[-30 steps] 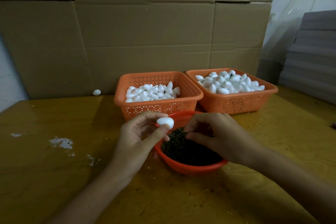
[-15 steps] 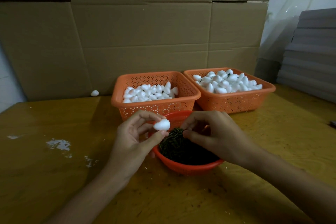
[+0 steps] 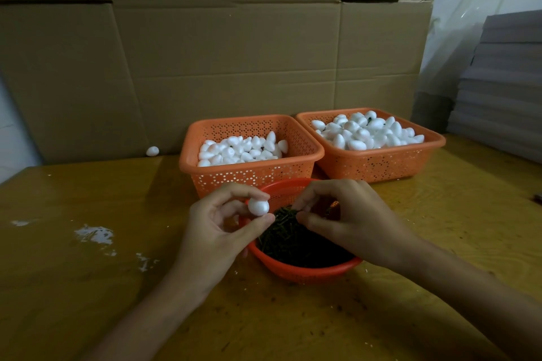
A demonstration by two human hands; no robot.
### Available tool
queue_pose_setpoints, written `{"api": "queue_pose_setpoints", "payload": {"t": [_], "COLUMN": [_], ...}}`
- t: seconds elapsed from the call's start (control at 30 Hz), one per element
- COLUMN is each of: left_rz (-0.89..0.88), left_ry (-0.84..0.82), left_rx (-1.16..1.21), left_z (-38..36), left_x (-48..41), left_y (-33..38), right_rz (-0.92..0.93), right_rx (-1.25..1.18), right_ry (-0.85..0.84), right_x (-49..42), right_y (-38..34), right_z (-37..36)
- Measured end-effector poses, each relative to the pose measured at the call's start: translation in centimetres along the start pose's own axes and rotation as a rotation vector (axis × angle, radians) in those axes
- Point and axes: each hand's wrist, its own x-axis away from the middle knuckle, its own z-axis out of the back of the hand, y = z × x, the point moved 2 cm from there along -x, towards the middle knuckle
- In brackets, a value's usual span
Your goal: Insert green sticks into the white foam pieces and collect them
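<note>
Above the round orange bowl (image 3: 305, 268) of green sticks (image 3: 293, 240), our left hand (image 3: 217, 231) pinches a white foam piece (image 3: 258, 206); our right hand (image 3: 349, 220) curls fingertips at the pile, whether gripping a stick we cannot tell.

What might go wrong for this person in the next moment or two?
The left hand holds the foam piece only by its fingertips. A push with a stick might pop it loose, and it may roll away like the stray piece by the cardboard. The right hand pinches into the green sticks, so it may lift several and scatter some over the red bowl.
</note>
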Motion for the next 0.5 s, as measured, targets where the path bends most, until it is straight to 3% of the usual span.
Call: {"api": "queue_pose_setpoints", "payload": {"t": [0.5], "left_rz": [0.044], "left_ry": [0.038], "left_rx": [0.090], "left_z": [0.1], "left_x": [0.0], "left_y": [0.9], "right_rz": [0.136], "right_rx": [-0.051], "right_ry": [0.122], "right_x": [0.8], "right_y": [-2.3], "right_z": [0.6]}}
